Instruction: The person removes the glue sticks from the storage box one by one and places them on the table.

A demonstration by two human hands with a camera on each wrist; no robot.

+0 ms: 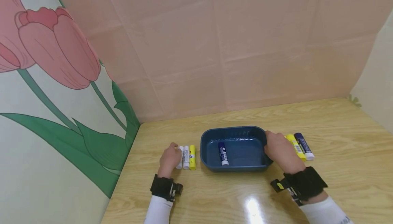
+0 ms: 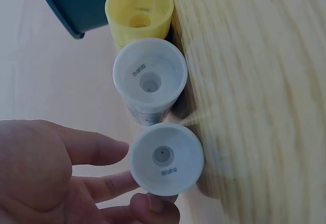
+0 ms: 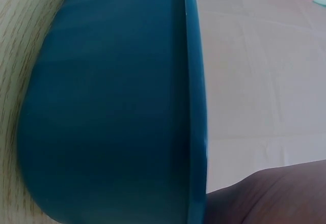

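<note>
A white glue stick [image 1: 179,157] lies near the tabletop's left edge; the blue tray [image 1: 233,132] sits mid-tabletop.

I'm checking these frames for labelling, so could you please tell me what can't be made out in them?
- Head view: label print on the glue stick in the blue tray is too small to read.
- Head view: the right hand covers part of the yellow stick.
- Right wrist view: the tray wall fills the frame, hiding the fingers.
- Left wrist view: the left hand is cut off by the edge.

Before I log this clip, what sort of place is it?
Probably a staged tabletop recording booth, not a lived-in room: a wooden table boxed in by pink sheeting and a tulip-print panel, with only a blue tray and glue sticks set out.
</note>
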